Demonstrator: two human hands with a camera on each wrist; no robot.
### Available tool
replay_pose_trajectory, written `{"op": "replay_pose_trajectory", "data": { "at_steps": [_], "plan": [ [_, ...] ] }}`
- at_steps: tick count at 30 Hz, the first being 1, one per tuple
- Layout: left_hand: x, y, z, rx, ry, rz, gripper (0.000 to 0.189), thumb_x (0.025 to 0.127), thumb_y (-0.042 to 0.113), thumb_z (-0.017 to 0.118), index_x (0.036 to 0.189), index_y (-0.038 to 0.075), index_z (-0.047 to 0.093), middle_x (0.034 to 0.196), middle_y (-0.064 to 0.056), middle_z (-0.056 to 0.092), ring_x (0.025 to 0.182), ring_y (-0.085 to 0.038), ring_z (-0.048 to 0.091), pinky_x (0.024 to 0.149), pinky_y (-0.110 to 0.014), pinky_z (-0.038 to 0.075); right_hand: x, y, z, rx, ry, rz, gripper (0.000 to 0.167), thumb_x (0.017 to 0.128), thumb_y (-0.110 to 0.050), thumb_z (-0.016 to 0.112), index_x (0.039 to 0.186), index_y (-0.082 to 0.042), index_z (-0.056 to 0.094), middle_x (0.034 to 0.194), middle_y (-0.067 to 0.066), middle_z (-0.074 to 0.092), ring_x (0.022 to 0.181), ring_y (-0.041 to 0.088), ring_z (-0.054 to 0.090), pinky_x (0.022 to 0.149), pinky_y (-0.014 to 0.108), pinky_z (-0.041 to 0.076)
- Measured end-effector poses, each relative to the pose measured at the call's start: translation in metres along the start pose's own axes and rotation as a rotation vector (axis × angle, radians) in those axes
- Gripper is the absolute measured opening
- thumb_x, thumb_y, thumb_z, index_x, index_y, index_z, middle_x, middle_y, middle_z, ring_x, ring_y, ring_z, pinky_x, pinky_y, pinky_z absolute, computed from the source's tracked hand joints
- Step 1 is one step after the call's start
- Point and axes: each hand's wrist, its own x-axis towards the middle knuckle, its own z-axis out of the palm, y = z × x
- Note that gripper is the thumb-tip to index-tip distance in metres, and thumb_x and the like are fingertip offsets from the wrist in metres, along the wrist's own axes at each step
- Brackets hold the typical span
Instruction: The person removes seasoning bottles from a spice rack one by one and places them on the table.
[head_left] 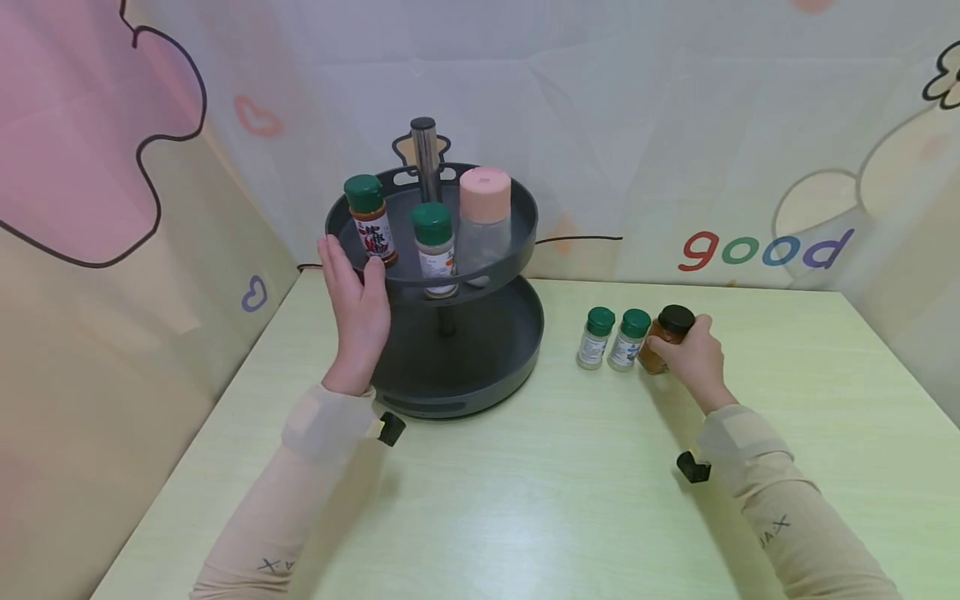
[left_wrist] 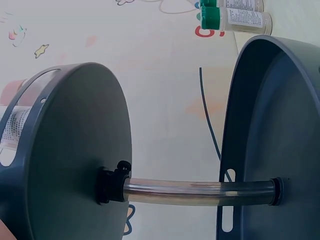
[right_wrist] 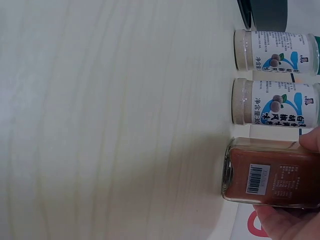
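Note:
My right hand (head_left: 697, 362) holds a square glass jar (right_wrist: 272, 175) of reddish-brown powder between thumb and fingers; its lid is black. Beside it stand two small green-capped seasoning bottles (head_left: 594, 337), labels facing out. Fingers extended, my left hand (head_left: 356, 312) lies against the left edge of the upper tray (head_left: 528, 229) of a dark two-tier rack. On that tray are a green-capped shaker of red powder (head_left: 372, 229), a green-capped pale shaker (head_left: 435, 250) and a clear bottle with a pink cap (head_left: 485, 200). The left wrist view catches only a sliver of this hand.
Beneath the upper tray is the wider lower tray (head_left: 442, 367), set on the pale wooden table (head_left: 510, 500). A metal post (left_wrist: 175, 192) joins the two tiers. Behind stands a printed cloth backdrop (head_left: 600, 125), with another cloth on the left.

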Motion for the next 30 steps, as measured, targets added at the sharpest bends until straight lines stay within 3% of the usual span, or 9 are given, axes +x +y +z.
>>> {"op": "replay_pose_trajectory", "data": {
  "at_steps": [6, 11, 20, 30],
  "plan": [
    [-0.002, 0.001, 0.0, 0.027, -0.013, 0.018, 0.068, 0.091, 0.032, 0.036, 0.143, 0.012, -0.003, 0.149, 0.0, -0.011, 0.137, -0.016, -0.009, 0.111, -0.039, 0.003, 0.001, 0.0, -0.001, 0.001, 0.002, 0.008, 0.066, 0.08, -0.034, 0.056, 0.119, 0.008, 0.024, 0.112, 0.033, 0.046, 0.098, 0.042, 0.048, 0.077, 0.047, 0.042],
    [-0.001, 0.0, -0.002, 0.032, -0.018, -0.008, 0.068, 0.092, 0.037, 0.034, 0.143, 0.013, -0.005, 0.149, 0.001, -0.012, 0.137, -0.015, -0.01, 0.112, -0.038, 0.003, 0.0, 0.0, -0.001, -0.002, 0.0, 0.014, 0.066, 0.08, -0.035, 0.057, 0.119, 0.008, 0.024, 0.112, 0.032, 0.047, 0.097, 0.042, 0.048, 0.077, 0.047, 0.042],
    [0.018, -0.007, -0.008, -0.134, -0.026, -0.011, 0.067, 0.092, 0.036, 0.036, 0.143, 0.019, -0.004, 0.149, 0.008, -0.006, 0.137, -0.008, -0.004, 0.112, -0.031, 0.004, 0.001, 0.002, 0.001, -0.002, -0.002, 0.008, 0.066, 0.08, -0.035, 0.056, 0.119, 0.007, 0.024, 0.111, 0.032, 0.047, 0.097, 0.041, 0.048, 0.075, 0.045, 0.042],
    [0.036, -0.019, -0.013, -0.178, -0.04, -0.005, 0.061, 0.091, 0.031, 0.034, 0.143, 0.021, 0.004, 0.149, 0.008, 0.004, 0.137, -0.009, 0.006, 0.112, -0.033, 0.01, 0.002, 0.003, 0.002, -0.005, -0.007, 0.011, 0.066, 0.08, -0.035, 0.056, 0.12, 0.008, 0.023, 0.112, 0.032, 0.046, 0.097, 0.041, 0.048, 0.075, 0.045, 0.043]
  ]
}}
